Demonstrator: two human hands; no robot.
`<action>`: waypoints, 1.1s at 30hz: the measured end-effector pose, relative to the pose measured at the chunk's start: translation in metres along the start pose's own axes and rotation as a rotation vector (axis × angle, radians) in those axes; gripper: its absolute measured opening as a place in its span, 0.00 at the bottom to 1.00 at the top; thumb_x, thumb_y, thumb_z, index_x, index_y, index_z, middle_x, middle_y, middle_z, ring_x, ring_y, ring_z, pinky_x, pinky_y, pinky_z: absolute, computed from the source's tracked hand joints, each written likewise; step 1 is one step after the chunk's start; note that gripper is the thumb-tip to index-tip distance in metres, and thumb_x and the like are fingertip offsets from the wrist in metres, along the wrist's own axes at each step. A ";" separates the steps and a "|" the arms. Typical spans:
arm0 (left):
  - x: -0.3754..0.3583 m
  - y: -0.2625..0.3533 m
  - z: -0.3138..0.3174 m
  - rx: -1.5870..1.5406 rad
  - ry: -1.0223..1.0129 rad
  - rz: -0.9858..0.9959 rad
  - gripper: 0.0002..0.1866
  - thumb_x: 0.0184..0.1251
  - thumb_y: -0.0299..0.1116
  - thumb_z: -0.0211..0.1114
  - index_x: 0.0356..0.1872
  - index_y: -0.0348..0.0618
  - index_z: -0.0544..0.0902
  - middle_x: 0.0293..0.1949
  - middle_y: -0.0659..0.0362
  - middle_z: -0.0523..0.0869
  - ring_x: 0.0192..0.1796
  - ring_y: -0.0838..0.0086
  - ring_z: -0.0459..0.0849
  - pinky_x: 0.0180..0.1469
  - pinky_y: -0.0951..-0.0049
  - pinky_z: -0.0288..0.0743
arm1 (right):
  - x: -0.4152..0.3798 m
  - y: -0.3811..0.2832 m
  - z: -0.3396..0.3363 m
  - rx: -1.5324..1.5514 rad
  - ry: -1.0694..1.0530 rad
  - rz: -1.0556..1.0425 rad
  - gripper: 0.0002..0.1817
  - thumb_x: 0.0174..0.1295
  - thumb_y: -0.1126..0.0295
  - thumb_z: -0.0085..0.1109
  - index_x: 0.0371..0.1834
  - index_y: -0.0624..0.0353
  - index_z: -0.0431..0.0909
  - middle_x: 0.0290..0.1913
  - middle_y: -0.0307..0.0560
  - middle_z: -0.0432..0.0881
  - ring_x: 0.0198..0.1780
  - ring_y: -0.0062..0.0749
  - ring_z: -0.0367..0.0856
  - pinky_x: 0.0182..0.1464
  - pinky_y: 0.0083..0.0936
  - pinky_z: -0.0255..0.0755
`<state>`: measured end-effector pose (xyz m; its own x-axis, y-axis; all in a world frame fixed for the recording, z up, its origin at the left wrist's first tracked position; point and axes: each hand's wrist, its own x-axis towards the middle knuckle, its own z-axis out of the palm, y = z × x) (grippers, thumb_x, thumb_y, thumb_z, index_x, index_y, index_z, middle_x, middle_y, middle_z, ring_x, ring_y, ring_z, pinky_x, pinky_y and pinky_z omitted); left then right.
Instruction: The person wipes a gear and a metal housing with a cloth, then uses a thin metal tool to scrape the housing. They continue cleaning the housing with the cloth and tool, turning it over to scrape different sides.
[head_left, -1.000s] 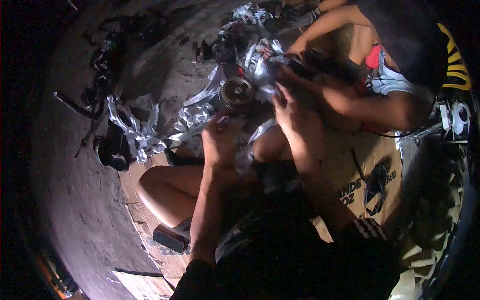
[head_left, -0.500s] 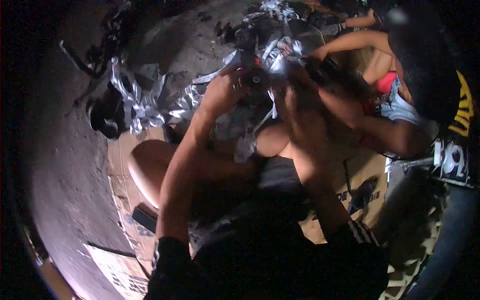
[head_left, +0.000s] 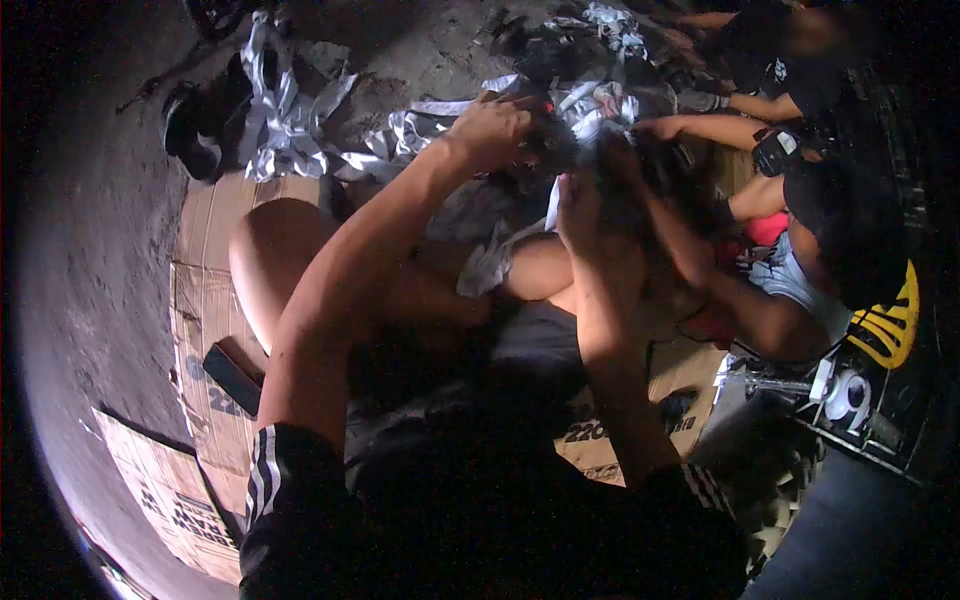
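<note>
My left hand (head_left: 495, 130) is closed around a dark object (head_left: 547, 140) whose kind is lost in shadow. Close to it on the right, my right hand (head_left: 580, 208) has its fingers curled together, and what they hold is hard to make out. A pale strip (head_left: 553, 203) hangs against its left side. Just beyond both hands lies a heap of crumpled silvery strips (head_left: 598, 112). A co-worker's hand and forearm (head_left: 690, 125) reach toward that heap from the right.
More silvery strips (head_left: 275, 130) and dark curved pieces (head_left: 190, 135) lie on the floor at left. Cardboard (head_left: 205, 240) is under my legs, with a dark phone-like slab (head_left: 232, 378) on it. A yellow slotted piece (head_left: 890, 320) and a white roll (head_left: 850, 395) are at right.
The view has shifted, showing more of the people at upper right. My left hand has turned, so the dark object's round end no longer shows. Both hands stay close together.
</note>
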<state>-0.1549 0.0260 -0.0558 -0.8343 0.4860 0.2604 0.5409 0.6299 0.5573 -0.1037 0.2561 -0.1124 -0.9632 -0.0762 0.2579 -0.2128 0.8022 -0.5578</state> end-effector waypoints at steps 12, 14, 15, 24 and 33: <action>-0.002 -0.011 0.006 0.095 0.008 -0.013 0.22 0.54 0.49 0.74 0.49 0.54 0.85 0.52 0.58 0.86 0.62 0.63 0.80 0.67 0.52 0.67 | -0.041 -0.032 -0.003 -0.313 -0.048 -0.179 0.23 0.66 0.71 0.52 0.65 0.63 0.73 0.63 0.65 0.76 0.66 0.56 0.73 0.68 0.44 0.66; 0.000 -0.011 0.009 0.121 0.000 -0.032 0.22 0.54 0.49 0.73 0.49 0.54 0.85 0.53 0.59 0.86 0.62 0.63 0.80 0.66 0.51 0.68 | -0.046 -0.036 0.000 -0.347 -0.045 -0.196 0.23 0.67 0.71 0.52 0.66 0.63 0.73 0.63 0.65 0.75 0.67 0.56 0.72 0.69 0.44 0.65; -0.001 -0.008 0.005 0.150 -0.014 -0.048 0.22 0.54 0.48 0.73 0.49 0.54 0.85 0.53 0.59 0.86 0.62 0.62 0.80 0.66 0.51 0.68 | -0.046 -0.036 0.001 -0.351 -0.045 -0.203 0.23 0.67 0.71 0.52 0.66 0.63 0.73 0.63 0.65 0.75 0.67 0.56 0.72 0.69 0.44 0.65; -0.033 -0.003 -0.016 -0.400 0.441 -0.200 0.18 0.62 0.42 0.70 0.50 0.44 0.86 0.53 0.52 0.87 0.56 0.53 0.84 0.60 0.56 0.73 | -0.054 -0.087 -0.012 -0.416 -0.312 -0.251 0.29 0.67 0.70 0.49 0.72 0.67 0.63 0.68 0.68 0.69 0.66 0.57 0.73 0.67 0.40 0.69; -0.123 0.053 0.071 -1.273 0.880 -0.785 0.17 0.73 0.36 0.65 0.55 0.35 0.81 0.51 0.57 0.84 0.53 0.73 0.79 0.57 0.70 0.73 | -0.033 -0.084 -0.019 -0.198 -0.112 -0.092 0.15 0.71 0.72 0.53 0.58 0.65 0.79 0.57 0.57 0.80 0.54 0.51 0.80 0.55 0.39 0.74</action>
<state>-0.0157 0.0426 -0.1138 -0.8735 -0.3985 -0.2796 -0.0434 -0.5082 0.8601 -0.0513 0.2020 -0.0590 -0.9557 -0.2108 0.2053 -0.2749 0.8886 -0.3672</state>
